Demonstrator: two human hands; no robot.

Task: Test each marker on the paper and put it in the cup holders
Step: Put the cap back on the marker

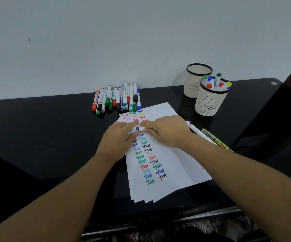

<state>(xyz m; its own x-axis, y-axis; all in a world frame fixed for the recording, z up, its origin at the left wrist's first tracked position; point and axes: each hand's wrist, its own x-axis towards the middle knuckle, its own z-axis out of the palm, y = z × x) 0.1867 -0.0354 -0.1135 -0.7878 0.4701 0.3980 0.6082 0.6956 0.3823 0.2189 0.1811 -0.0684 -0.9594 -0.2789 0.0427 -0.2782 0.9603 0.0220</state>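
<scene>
While both hands meet over the upper part of the paper [172,165], they hold one small marker [140,129] between them, white-bodied with a purple end. The left hand [116,138] has its fingers curled toward the purple end, and the right hand [167,131] pinches the white body with its fingers bent around it. The marker lies roughly level just above the sheet; whether the purple piece is a cap coming off or the marker's end is hard to tell, since the fingers hide most of it.

The paper is a fanned stack of white sheets on the black glossy tabletop [45,130], and the top sheet carries two columns of the word "Test" in red, green, blue, teal and black.

Beyond the paper, against the pale wall [106,41], lies a row of markers [116,99] side by side, caps pointing toward the person. To the right stand two cream mesh cup holders with black rims, touching or nearly so. The nearer cup holder [209,103] holds several markers upright, caps up. The farther cup holder [192,81] shows no markers above its rim.

Just right of the right wrist, a white marker with a purple cap [196,130] and a yellow marker [214,138] labelled "MARKER" lie on the tabletop beside the paper.
</scene>
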